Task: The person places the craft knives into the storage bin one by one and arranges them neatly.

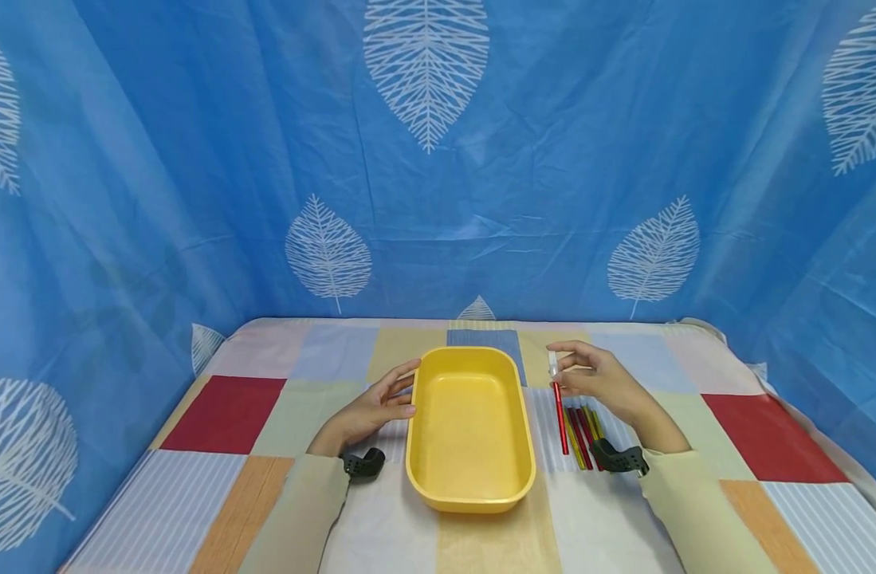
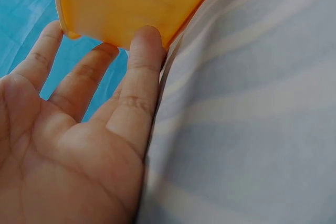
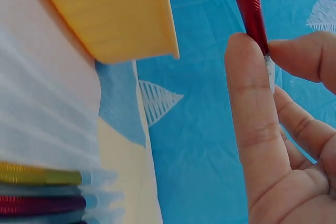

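Observation:
A yellow rectangular tray (image 1: 472,504) lies in the middle of the table. My left hand (image 1: 366,413) rests against its left side, fingertips touching the outer wall (image 2: 110,9) without wrapping round it. To the right of the tray, my right hand (image 1: 604,384) pinches a red craft knife (image 1: 560,418) between thumb and fingers. In the right wrist view its ridged metal handle (image 3: 248,9) points up, and the clear cap (image 3: 270,72) sits partly behind a finger. Beneath that hand several similar knives (image 1: 579,440), yellow and dark red, lie side by side.
A patchwork cloth (image 1: 215,494) covers the table. Blue curtains (image 1: 481,199) with white leaf prints hang behind and at both sides. Each wrist carries a black band with a camera (image 1: 617,457).

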`<state>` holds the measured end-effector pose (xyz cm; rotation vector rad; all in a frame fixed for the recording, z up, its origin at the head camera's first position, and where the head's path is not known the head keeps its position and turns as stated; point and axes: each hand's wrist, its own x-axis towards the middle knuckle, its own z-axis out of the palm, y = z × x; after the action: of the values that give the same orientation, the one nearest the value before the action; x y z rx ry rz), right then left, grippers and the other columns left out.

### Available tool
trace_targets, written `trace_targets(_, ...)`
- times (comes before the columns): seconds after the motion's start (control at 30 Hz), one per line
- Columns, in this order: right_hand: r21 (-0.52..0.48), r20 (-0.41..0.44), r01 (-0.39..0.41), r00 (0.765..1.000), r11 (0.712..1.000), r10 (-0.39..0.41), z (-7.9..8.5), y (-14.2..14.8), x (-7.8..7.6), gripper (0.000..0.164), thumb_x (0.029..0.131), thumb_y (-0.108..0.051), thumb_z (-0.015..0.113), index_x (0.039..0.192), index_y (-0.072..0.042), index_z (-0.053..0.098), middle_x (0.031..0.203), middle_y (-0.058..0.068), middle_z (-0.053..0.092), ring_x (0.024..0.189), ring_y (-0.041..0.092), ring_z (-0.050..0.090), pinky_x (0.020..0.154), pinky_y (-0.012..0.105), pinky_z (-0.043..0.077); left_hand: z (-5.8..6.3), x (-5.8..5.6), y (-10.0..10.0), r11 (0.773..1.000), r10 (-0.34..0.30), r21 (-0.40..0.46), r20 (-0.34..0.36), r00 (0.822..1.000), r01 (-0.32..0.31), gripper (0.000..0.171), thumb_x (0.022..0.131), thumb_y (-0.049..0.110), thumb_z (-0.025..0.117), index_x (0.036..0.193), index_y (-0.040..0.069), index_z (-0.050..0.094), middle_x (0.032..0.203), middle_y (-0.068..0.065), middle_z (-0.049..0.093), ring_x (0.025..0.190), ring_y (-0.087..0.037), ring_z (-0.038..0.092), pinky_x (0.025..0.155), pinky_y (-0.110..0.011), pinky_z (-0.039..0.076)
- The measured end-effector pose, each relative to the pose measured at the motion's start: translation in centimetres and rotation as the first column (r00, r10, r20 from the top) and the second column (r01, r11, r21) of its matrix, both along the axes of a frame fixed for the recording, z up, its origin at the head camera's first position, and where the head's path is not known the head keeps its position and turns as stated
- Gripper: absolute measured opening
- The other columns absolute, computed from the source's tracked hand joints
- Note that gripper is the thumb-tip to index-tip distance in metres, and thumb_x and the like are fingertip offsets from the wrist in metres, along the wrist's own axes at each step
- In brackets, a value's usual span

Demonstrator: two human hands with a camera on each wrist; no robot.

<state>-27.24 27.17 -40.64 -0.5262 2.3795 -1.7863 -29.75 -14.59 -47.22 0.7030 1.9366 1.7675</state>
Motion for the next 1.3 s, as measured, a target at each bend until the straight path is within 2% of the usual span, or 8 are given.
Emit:
trace_targets(0.53, -0.001, 0.045, -0.017, 0.999, 1.000, 0.017, 0.5, -2.9, -0.8, 0.055, 0.104, -0.004, 0.067, 0.152, 0.013, 0.046, 0.108, 0.014, 0.065, 0.091, 0.016, 0.074, 0.085, 0.033, 0.066, 0.0, 0.0, 0.3, 1.000, 0.016, -0.005, 0.020, 1.000, -0.016, 0.088, 0.105, 0.015, 0.073, 0.174, 0.013, 0.019, 0.177, -0.020, 0.024, 0.162, -0.043, 0.027, 0.125, -0.054, 0.037)
trace_targets(0.67, 0.023, 0.047, -0.034, 0.998, 0.999, 0.033, 0.7, -3.6, -1.0, 0.055, 0.105, -0.005, 0.067, 0.153, 0.011, 0.047, 0.111, 0.017, 0.066, 0.092, 0.017, 0.074, 0.087, 0.036, 0.067, -0.1, 0.0, 0.2, 1.000, -0.001, 0.008, 0.009, 1.000, 0.001, 0.089, 0.106, 0.020, 0.074, 0.175, 0.012, 0.018, 0.177, -0.021, 0.024, 0.161, -0.044, 0.028, 0.125, -0.053, 0.038)
trace_targets(0.77, 0.039, 0.055, -0.045, 0.998, 0.998, 0.043, 0.9, -4.2, -1.1, 0.055, 0.105, -0.006, 0.068, 0.153, 0.010, 0.048, 0.113, 0.019, 0.066, 0.093, 0.020, 0.074, 0.089, 0.043, 0.066, -0.1, 0.0, 0.1, 1.000, -0.008, 0.015, 0.006, 1.000, 0.008, 0.091, 0.105, 0.023, 0.075, 0.175, 0.012, 0.018, 0.177, -0.020, 0.024, 0.162, -0.043, 0.027, 0.125, -0.053, 0.037)
trace_targets(0.9, 0.037, 0.076, -0.062, 0.995, 0.997, 0.059, 1.3, -5.0, -1.3, 0.056, 0.105, -0.007, 0.069, 0.154, 0.010, 0.047, 0.113, 0.018, 0.065, 0.094, 0.022, 0.075, 0.092, 0.047, 0.066, -0.1, -0.1, 0.1, 1.000, -0.005, 0.010, 0.007, 1.000, 0.005, 0.092, 0.104, 0.023, 0.076, 0.175, 0.013, 0.018, 0.178, -0.019, 0.024, 0.162, -0.042, 0.027, 0.125, -0.053, 0.037)
trace_targets(1.3, 0.004, 0.126, -0.118, 0.985, 0.993, 0.117, 2.3, -7.5, -2.3, 0.052, 0.105, -0.001, 0.065, 0.153, 0.010, 0.047, 0.107, 0.013, 0.065, 0.095, 0.020, 0.075, 0.091, 0.036, 0.065, -0.1, -0.2, 0.0, 1.000, 0.006, 0.016, 0.021, 1.000, -0.007, 0.092, 0.104, 0.019, 0.077, 0.175, 0.013, 0.019, 0.177, -0.021, 0.024, 0.161, -0.043, 0.028, 0.125, -0.054, 0.036)
